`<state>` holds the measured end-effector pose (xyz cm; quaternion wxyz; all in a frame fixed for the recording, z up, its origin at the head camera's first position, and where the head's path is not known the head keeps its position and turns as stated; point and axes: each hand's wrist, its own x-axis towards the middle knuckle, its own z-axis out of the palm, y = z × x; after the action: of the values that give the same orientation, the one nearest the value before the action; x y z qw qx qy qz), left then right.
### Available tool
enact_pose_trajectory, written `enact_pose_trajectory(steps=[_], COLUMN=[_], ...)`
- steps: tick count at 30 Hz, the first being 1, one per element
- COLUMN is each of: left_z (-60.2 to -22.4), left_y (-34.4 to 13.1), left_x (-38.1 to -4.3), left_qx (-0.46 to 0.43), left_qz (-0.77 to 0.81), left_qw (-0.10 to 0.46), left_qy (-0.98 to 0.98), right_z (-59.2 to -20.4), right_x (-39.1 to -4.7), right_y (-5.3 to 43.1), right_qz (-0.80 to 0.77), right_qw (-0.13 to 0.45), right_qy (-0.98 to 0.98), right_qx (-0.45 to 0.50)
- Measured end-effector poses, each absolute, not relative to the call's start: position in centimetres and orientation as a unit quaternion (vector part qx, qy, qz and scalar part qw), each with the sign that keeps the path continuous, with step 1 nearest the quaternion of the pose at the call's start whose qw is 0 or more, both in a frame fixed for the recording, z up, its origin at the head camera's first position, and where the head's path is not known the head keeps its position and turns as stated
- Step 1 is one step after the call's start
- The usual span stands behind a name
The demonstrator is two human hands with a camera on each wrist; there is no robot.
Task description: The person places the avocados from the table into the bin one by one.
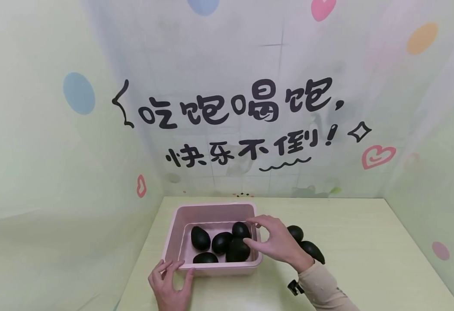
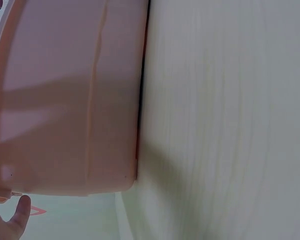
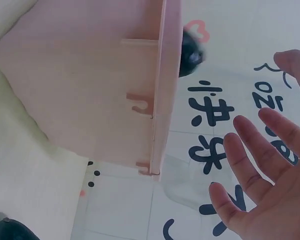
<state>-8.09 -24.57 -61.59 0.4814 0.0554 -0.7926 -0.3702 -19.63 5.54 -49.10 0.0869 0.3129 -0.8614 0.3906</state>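
A pink plastic bin (image 1: pixel 217 271) holds several dark green avocados (image 1: pixel 200 238). My left hand (image 1: pixel 170 287) grips its near left corner, fingertips at the rim; in the left wrist view a finger (image 2: pixel 21 215) shows by that corner. Over the bin's right rim my right hand (image 1: pixel 275 239) is spread, with nothing between thumb and fingers. One avocado (image 1: pixel 238 249) lies just below that thumb. In the right wrist view a blurred avocado (image 3: pixel 191 54) stands out past the rim, apart from the right hand's fingers (image 3: pixel 250 175).
Two more avocados (image 1: pixel 312 251) are on the pale wooden table (image 1: pixel 367 259), right of the bin and partly behind my right hand. A printed backdrop (image 1: pixel 227 56) with black lettering rises at the table's back and sides. A black device (image 1: pixel 295 287) sits at the right wrist.
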Motion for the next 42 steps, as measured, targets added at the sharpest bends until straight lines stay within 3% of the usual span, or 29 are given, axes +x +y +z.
enact_pose_trajectory(steps=[15, 27, 42], left_z=[-61.3, -61.8, -61.8], left_y=[-24.9, -24.9, -24.4], left_x=[-8.2, -8.7, -8.2], left_qx=[0.068, 0.053, 0.06], left_qz=[-0.372, -0.362, -0.374], left_qw=[0.468, 0.489, 0.492], left_qy=[-0.799, -0.792, -0.784], right_z=[-49.5, -51.1, -53.9], right_x=[-19.4, -19.1, -18.2], right_y=[7.2, 8.8, 11.1], right_qz=[0.404, 0.398, 0.401], right_qw=[0.121, 0.141, 0.124], right_qy=[-0.857, -0.87, -0.886], right_qx=[0.296, 0.254, 0.199])
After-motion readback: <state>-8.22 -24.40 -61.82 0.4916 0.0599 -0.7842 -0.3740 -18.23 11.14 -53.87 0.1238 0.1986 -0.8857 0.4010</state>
